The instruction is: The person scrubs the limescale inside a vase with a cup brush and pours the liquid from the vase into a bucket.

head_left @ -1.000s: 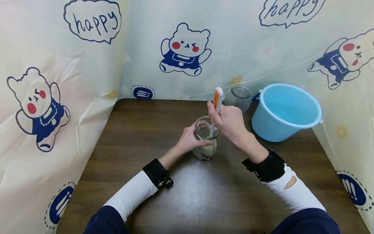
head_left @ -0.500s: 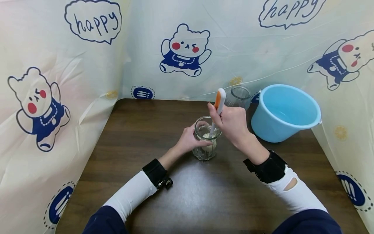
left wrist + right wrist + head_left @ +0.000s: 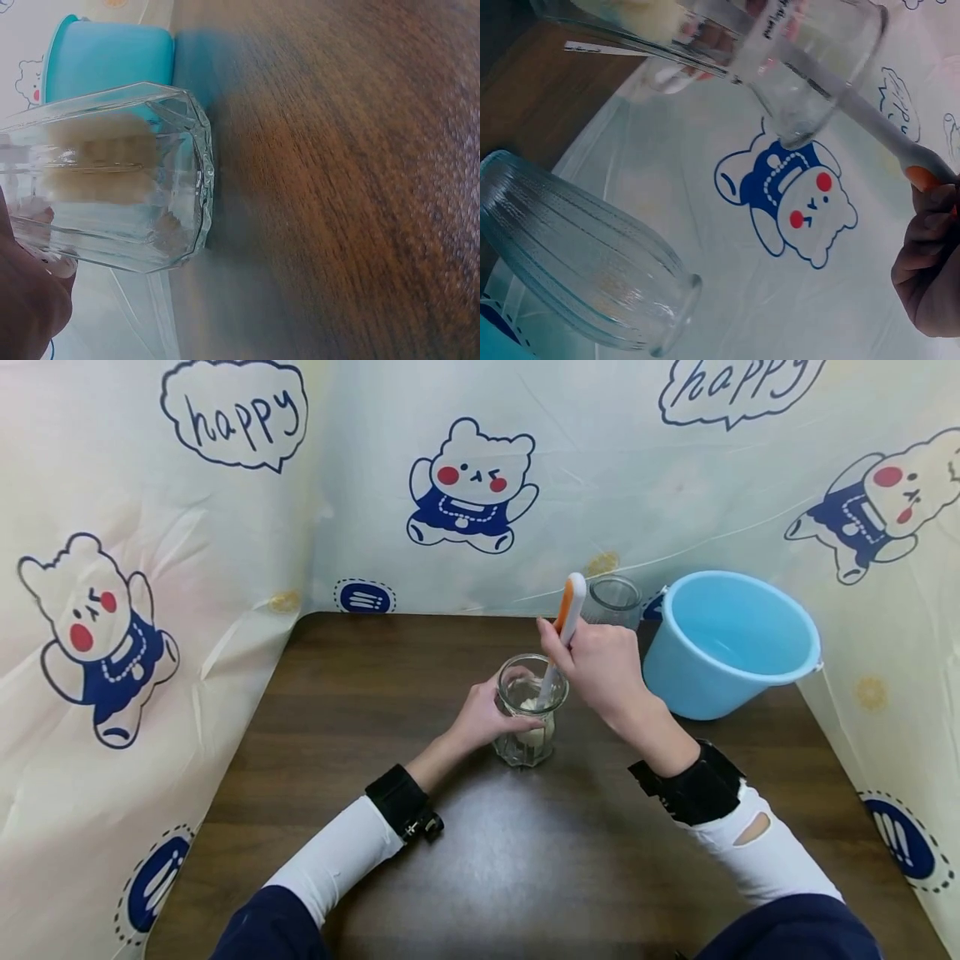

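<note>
My left hand [image 3: 483, 718] grips a clear glass jar [image 3: 523, 750] near its neck, with the thumb across the front. The jar stands upright on the table. In my right hand [image 3: 609, 672] is the white and orange handle [image 3: 573, 602] of a bottle brush, held in curled fingers above the rim. Its grey-white shaft [image 3: 870, 124] runs down through the jar's mouth, tilted to the right. Inside the jar, the cream, fuzzy brush head [image 3: 105, 159] shows through the glass in the left wrist view.
A light blue bucket [image 3: 731, 689] stands at the back right of the dark wooden table [image 3: 390, 677]. Beside it is a second, ribbed glass vase [image 3: 592, 259], partly hidden behind my right hand in the head view. A printed curtain [image 3: 360, 510] encloses the back and sides.
My right hand has shifted slightly right, and the brush handle now leans more to the right and stands a little higher. My left hand and the jar stay in place.
</note>
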### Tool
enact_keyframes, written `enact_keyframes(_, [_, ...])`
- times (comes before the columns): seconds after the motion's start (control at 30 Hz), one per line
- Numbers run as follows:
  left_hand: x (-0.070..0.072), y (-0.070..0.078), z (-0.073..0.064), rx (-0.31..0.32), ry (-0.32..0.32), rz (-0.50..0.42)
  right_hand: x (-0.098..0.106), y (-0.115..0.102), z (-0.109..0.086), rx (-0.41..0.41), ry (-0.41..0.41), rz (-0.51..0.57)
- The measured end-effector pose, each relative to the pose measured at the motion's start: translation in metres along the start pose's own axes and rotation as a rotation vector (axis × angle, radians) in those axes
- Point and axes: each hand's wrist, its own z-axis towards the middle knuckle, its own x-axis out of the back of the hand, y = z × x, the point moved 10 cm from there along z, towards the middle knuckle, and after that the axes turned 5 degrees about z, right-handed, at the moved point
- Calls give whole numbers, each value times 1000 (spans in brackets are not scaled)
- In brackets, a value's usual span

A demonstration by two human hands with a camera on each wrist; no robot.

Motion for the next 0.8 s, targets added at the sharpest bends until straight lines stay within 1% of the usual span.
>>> enact_keyframes(0.07, [0,0,0,-10,3,2,-6,4,-1,-29,-49,-7])
enact_keyframes(0.13, [0,1,0,-16,4,-2,-7,7,-1,-54,-82,-6])
enact_keyframes(0.23, [1,2,0,-13,8,0,-1,9,3,-75,-100,31])
enact_keyframes(0.3, [0,3,0,-9,6,1,7,10,5,-92,-93,59])
enact_keyframes(0.4, [1,4,-1,-8,13,-1,20,11,9,-107,-55,121])
enact_keyframes(0.5, [1,4,-1,-12,18,-1,34,12,13,-111,3,204])
enact_keyframes(0.6, [1,2,-1,-5,21,19,53,12,17,-98,75,276])
enact_keyframes(0.67, [0,0,-1,4,20,30,67,12,19,-98,111,304])
enact_keyframes(0.73, [0,-1,-1,8,21,43,80,13,21,-126,130,342])
enact_keyframes(0.8, [1,-1,0,5,20,45,92,17,22,-186,120,415])
